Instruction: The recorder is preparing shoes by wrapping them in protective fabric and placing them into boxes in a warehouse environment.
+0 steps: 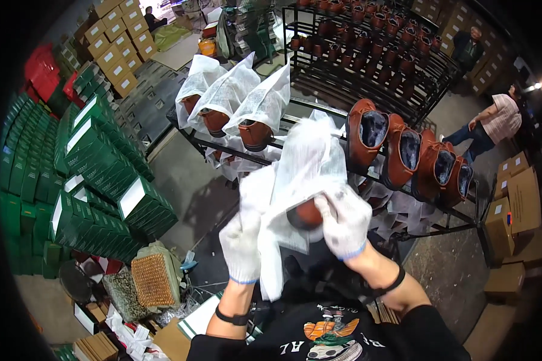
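Observation:
A white non-woven shoe bag (307, 156) hangs in front of me, drawn over a brown shoe (307, 215) whose rounded end shows at the bag's opening. My left hand (242, 243), in a white knit glove, is closed on the bag's loose edge. My right hand (346, 219), gloved alike, grips the other side of the opening beside the shoe; its hidden fingers may also touch the shoe. On the rack ahead, several bare brown shoes (367, 135) stand to the right. Several bagged shoes (256, 133) sit to the left, partly covered by white bags.
Black metal shelving (295, 36) with many shoes stands behind the rack. Green shoeboxes (96, 156) are stacked at left, near a beaded seat cushion (155, 280). Cardboard boxes (524, 198) line the right side. A person (494, 117) walks at right; another (465, 48) stands farther back.

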Demonstrator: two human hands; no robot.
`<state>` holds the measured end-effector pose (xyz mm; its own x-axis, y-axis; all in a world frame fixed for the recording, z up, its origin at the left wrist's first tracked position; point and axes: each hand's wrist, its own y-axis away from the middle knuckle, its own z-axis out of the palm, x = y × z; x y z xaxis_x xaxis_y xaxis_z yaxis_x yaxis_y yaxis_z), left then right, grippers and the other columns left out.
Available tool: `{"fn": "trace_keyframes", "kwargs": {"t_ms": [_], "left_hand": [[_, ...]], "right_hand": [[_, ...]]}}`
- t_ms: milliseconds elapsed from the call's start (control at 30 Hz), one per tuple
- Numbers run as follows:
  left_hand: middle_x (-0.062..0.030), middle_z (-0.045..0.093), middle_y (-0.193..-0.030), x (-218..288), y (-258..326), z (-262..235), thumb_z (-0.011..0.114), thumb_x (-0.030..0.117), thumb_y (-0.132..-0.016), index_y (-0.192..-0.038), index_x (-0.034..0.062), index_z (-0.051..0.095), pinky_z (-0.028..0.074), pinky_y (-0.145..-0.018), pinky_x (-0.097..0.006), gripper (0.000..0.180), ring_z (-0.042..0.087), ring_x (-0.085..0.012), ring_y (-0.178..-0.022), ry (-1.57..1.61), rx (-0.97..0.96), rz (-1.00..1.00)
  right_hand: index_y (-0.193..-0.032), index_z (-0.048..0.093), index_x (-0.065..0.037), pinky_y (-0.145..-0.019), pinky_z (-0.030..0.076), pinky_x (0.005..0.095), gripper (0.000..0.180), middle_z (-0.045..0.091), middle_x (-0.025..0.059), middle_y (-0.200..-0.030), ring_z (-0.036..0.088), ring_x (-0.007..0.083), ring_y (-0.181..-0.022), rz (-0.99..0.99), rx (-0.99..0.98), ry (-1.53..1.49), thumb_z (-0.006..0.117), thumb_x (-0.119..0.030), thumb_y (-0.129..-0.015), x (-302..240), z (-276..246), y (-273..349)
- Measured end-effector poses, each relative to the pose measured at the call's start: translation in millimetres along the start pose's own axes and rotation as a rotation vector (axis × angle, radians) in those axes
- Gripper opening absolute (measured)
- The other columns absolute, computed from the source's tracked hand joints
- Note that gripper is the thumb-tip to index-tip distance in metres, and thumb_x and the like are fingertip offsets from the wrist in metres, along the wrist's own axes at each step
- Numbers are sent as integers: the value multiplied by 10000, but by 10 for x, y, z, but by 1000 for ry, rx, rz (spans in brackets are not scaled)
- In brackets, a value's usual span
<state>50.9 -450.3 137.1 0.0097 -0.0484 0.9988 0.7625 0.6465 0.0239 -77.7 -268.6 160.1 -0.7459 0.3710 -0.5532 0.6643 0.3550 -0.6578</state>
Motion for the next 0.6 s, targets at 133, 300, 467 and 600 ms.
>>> {"fn": "trace_keyframes", "kwargs": {"t_ms": [133, 300, 467, 600], "left_hand": [[49, 684, -801, -386, -398, 336, 705, 264, -1100, -1045, -7, 806, 445, -612, -252, 295, 580, -37, -709, 140, 77, -99], [7, 752, -943, -834, -347, 410, 723, 212, -1076, -1146, -29, 819, 510, -711, -257, 269, 650, -70, -823, 203, 75, -151], [3, 777, -981, -1216, -240, 357, 717, 123, -1029, -1127, -53, 823, 527, -797, -274, 228, 650, -78, -883, -26, 47, -125], [-19, 765, -933, -948, 102, 559, 652, 40, -1012, -1132, -110, 769, 529, -812, -293, 226, 645, -94, -864, -276, 46, 89]], "right_hand": [[-1059, 746, -41, -832, 586, 461, 132, 744, 190, -1021, 729, 397, -940, 47, -73, 217, 715, -154, -998, 926, 534, -534], [-1086, 749, -49, -869, 583, 466, 204, 751, 188, -1040, 735, 385, -977, 240, -482, -137, 737, -225, -982, 246, 506, 221], [-1047, 750, -72, -891, 604, 503, 203, 734, 187, -1006, 738, 404, -1038, 304, -659, 326, 672, -241, -966, 1030, -90, 566], [-1432, 596, -43, -1028, 581, 479, 623, 602, 233, -1456, 670, 403, -1266, 119, -387, 282, 782, -363, -932, 1074, -707, -19]]}}
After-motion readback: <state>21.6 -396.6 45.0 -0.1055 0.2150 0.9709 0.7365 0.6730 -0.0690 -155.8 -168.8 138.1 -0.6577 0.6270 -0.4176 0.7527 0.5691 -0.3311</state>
